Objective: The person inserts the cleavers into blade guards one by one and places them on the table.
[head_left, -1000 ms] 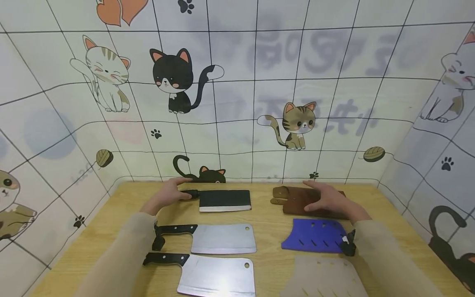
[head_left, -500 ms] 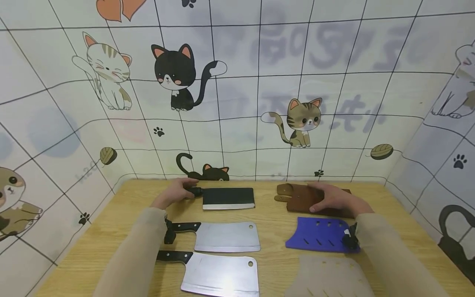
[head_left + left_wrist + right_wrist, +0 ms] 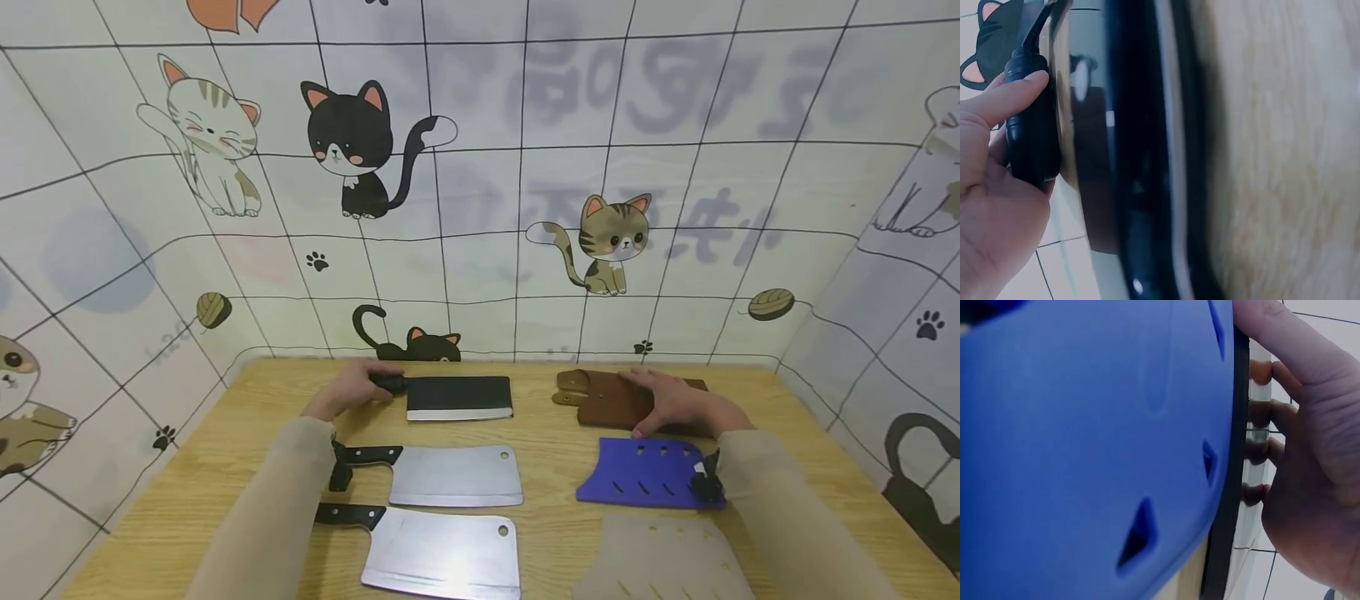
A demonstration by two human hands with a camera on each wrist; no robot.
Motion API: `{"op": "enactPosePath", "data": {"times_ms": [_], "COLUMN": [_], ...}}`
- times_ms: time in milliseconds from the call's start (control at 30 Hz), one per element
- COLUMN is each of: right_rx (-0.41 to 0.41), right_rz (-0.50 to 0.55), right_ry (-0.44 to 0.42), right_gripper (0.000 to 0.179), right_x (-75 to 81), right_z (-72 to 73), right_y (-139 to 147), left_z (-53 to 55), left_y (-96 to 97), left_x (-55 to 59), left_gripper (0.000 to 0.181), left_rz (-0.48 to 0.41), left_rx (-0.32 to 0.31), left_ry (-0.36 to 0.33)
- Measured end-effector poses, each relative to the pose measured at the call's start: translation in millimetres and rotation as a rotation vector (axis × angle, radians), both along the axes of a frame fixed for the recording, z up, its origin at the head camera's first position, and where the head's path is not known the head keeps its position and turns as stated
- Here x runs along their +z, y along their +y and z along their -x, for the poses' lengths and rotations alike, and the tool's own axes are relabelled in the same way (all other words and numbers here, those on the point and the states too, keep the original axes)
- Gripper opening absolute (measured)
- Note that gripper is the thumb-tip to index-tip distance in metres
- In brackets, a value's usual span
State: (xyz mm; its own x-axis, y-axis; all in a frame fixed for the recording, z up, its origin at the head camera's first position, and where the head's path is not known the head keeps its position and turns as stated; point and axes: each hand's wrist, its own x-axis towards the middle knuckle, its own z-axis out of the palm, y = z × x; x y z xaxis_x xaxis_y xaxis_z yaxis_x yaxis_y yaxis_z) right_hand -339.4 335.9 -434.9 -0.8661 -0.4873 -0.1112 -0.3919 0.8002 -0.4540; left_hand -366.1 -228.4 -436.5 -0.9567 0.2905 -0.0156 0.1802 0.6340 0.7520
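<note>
nearest on the wooden table (image 3: 547,467), a shiny cleaver (image 3: 450,550) lies at left, its black handle to the left and a round hole in the blade's right end. at right, level with it, is a pale beige cover (image 3: 660,554) with slots, its near end cut off by the head view's edge.

a little farther, a second shiny cleaver (image 3: 456,475) lies the same way, and to its right a blue cover (image 3: 637,471) with slots and small holes. the two beige sleeves (image 3: 258,508) reach in from the near side, a small dark device (image 3: 341,471) at each wrist.

farthest on the table, at left, is a black cleaver (image 3: 457,393) with a pale edge facing near. the left hand (image 3: 351,392) grips its dark handle (image 3: 1034,140), thumb on one side and fingers behind. at far right, a brown cover (image 3: 611,402) lies flat under the right hand (image 3: 678,404). that thumb is at the cover's near edge, the fingers towards its far edge; whether they pinch it or only touch it, i cannot tell.

behind stands a wall (image 3: 480,267) with printed cats.
</note>
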Motion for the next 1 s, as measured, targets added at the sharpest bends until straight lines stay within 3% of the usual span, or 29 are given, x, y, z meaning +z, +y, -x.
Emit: {"op": "enactPosePath", "data": {"times_ms": [300,500,700,1000], "right_rx": [-0.005,-0.003,-0.009,0.002], "right_rz": [0.055,0.056,0.073,0.098], "right_ry": [0.005,0.033,0.041,0.046], "right_gripper": [0.112,0.111,0.111,0.110], "right_x": [1.8,7.8,8.7,11.3], "right_z": [0.9,-4.7,-9.4,-10.0], "right_y": [-3,-4,-3,-2], "left_z": [-1.1,-0.6,-10.5,-21.3], "left_y": [-2.2,-8.6,-15.8,-22.6], "left_x": [0.3,1.8,4.4,4.6], "left_gripper": [0.052,0.051,0.050,0.050], "left_rz": [-0.023,-0.053,-0.098,-0.184], "left_rx": [0.000,-0.064,-0.100,-0.063], "left_ry": [-0.021,0.008,0.011,0.003]}}
